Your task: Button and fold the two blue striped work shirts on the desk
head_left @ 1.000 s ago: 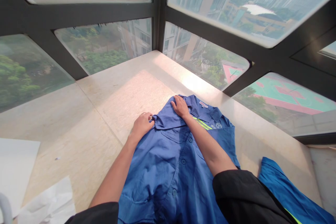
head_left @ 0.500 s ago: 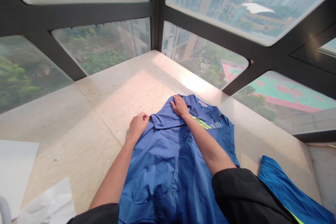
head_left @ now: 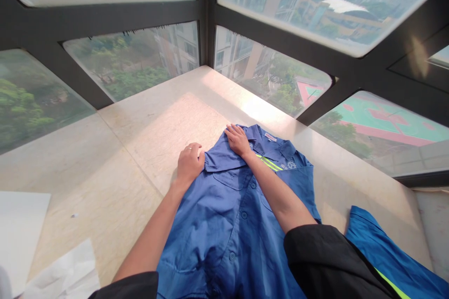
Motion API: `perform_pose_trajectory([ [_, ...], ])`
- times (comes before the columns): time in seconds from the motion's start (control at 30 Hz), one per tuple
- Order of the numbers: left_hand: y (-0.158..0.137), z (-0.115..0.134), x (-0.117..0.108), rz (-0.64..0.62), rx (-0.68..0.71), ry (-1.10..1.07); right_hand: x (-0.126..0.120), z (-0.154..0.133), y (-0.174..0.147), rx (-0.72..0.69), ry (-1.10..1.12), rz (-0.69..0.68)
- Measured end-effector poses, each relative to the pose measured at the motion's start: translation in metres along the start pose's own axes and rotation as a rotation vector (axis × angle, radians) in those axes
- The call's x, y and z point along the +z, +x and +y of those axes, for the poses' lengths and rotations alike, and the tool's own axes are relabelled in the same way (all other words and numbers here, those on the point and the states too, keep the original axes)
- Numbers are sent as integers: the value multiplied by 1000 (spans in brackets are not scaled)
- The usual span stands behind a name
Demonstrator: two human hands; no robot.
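Observation:
A blue button-front work shirt (head_left: 224,224) lies front up, its collar toward the window corner and one sleeve folded in over the chest. My right hand (head_left: 238,141) rests flat on the shoulder near the collar, palm down, fingers stretched out. At the folded sleeve's outer edge is my left hand (head_left: 190,162), a ring on one finger. Its thumb stands apart from the loosely bent fingers, beside the cloth, and no fabric shows in its grasp. Yellow-green reflective strips (head_left: 269,162) and a pale printed emblem (head_left: 291,165) show on the chest, partly covered by my right forearm.
The pale stone sill (head_left: 140,138) runs to dark window frames (head_left: 206,14). Another blue garment (head_left: 389,252) with a yellow-green stripe lies at right. To the left are a white board (head_left: 21,229), crumpled white paper (head_left: 66,273) and a tiny scrap (head_left: 74,216).
My left hand has let go of the sleeve edge and turned, moving slightly up and to the right. My right hand stays on the shoulder, its fingers a little more spread.

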State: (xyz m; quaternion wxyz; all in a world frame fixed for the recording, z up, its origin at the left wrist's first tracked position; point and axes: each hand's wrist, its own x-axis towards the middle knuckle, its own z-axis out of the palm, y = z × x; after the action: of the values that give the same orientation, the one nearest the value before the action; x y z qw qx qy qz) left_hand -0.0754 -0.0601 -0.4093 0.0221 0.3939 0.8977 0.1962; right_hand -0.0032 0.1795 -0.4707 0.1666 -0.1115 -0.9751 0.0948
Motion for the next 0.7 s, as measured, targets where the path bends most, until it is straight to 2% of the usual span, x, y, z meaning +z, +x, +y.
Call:
perform_pose_trajectory([
  [0.07, -2, 15, 13, -60, 261, 1, 1, 1, 1, 3, 8, -20],
  [0.13, -7, 26, 30, -117, 349, 34, 2, 1, 2, 24, 21, -38],
  [0.23, -15, 29, 50, -108, 266, 74, 4, 2, 3, 58, 28, -57],
  [0.3, -20, 26, 55, -83, 226, 84, 6, 3, 4, 84, 18, -65],
  [0.47, -25, 18, 48, -69, 159, 89, 14, 7, 7, 142, -6, -77],
  [0.7, -26, 17, 51, -56, 172, 72, 16, 9, 10, 186, -5, -91],
])
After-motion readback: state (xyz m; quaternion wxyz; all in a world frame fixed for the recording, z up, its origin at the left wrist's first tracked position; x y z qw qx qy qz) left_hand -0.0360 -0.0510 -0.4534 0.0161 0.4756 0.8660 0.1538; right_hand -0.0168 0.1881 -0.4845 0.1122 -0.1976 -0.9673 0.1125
